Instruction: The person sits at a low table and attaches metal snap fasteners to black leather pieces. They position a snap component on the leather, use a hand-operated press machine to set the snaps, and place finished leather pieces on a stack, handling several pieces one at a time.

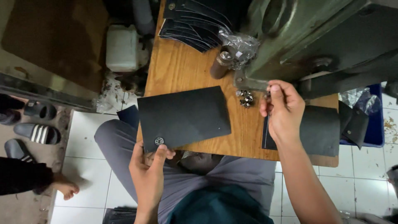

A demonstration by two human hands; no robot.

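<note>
Left hand [148,168] pinching the near corner of a black sheet [182,117] with a round metal snap [159,141], laid on the wooden surface [182,66]; right hand [284,108] raised at the green press [315,37], fingers [274,92] closed on something too small to tell. Loose snaps [245,98] just beside it, brown cylinder [219,64] and crumpled plastic bag [240,47] behind, stacked black pieces [190,25] at the far edge, another black piece [321,130] under the right wrist, sandals [35,132] on the floor
</note>
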